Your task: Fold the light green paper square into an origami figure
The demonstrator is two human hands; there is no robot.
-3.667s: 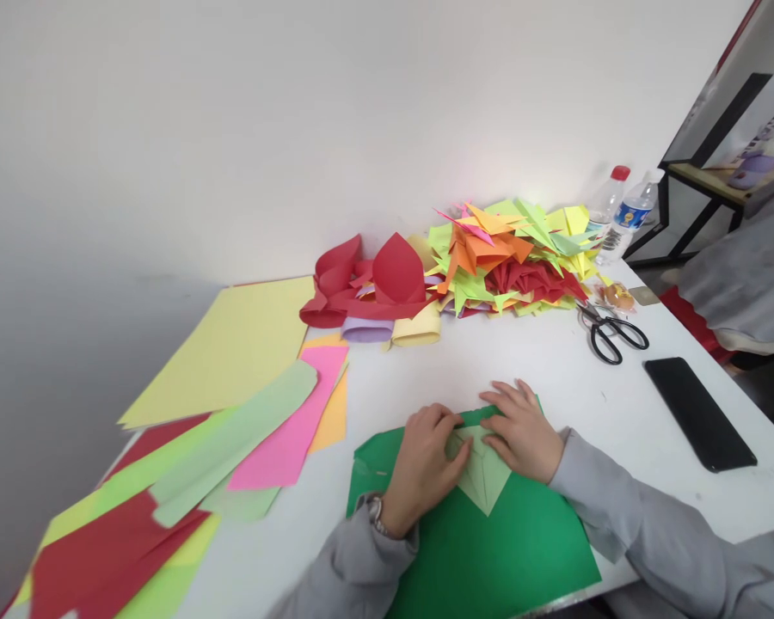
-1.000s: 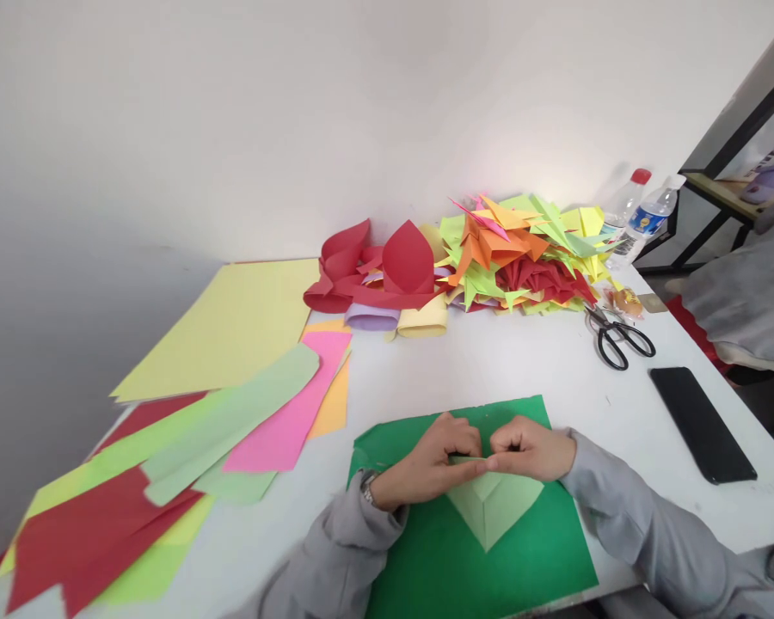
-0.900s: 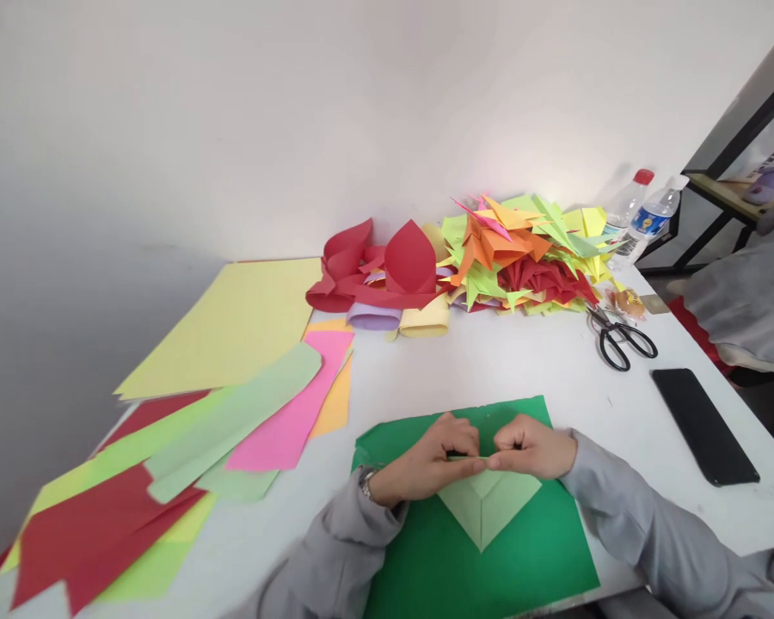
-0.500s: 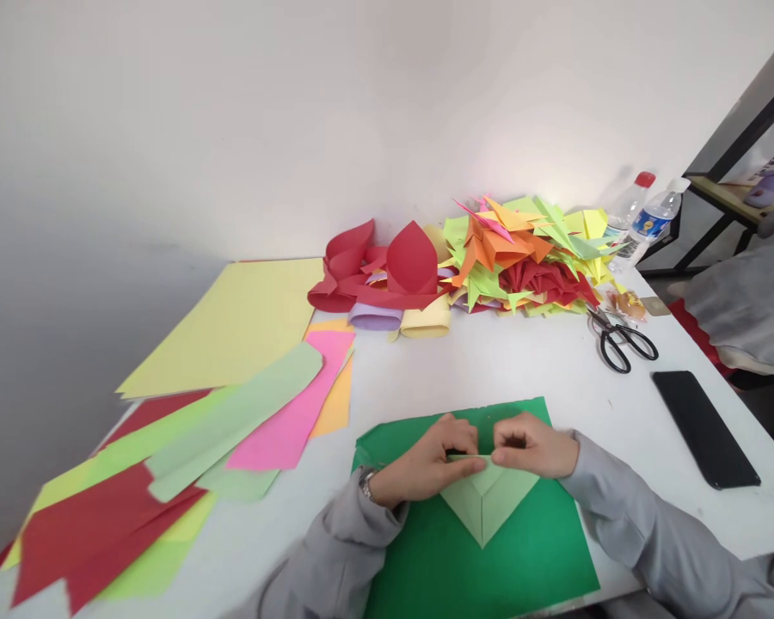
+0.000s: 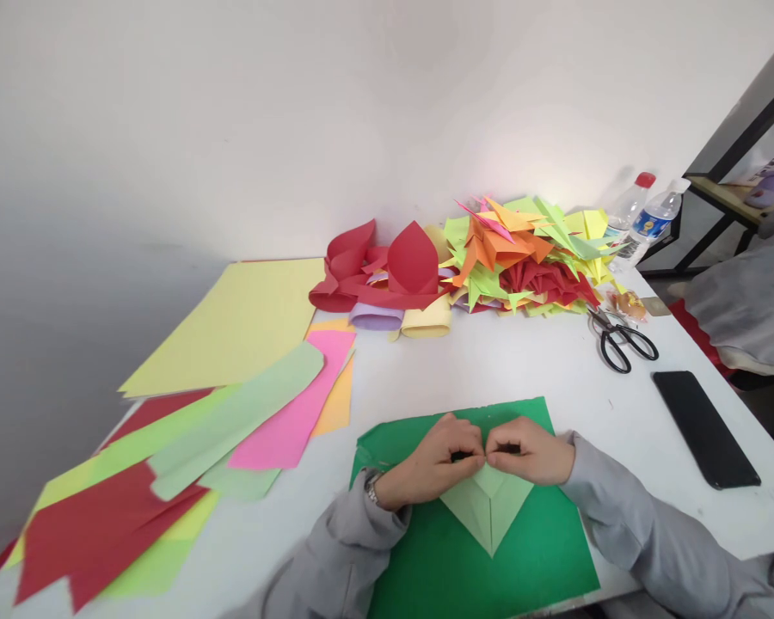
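A pale green folded paper piece (image 5: 488, 509), pointed toward me, lies on a dark green sheet (image 5: 464, 567) at the table's near edge. My left hand (image 5: 435, 460) and my right hand (image 5: 529, 449) meet at its top edge, fingers curled, each pinching that edge. Their fingertips touch at the middle of the fold. Both sleeves are grey. A watch shows at my left wrist.
Coloured paper sheets (image 5: 232, 361) fan out at the left. A heap of folded paper shapes (image 5: 490, 254) lies along the wall. Black scissors (image 5: 619, 340), a black phone (image 5: 705, 427) and two plastic bottles (image 5: 645, 219) are at the right. A person's grey sleeve (image 5: 741, 301) is at far right.
Earlier both hands pressed flat on the pale green piece; now they pinch its top edge. Over the last second the pinching fingertips drew closer together and the piece's outline grew narrower.
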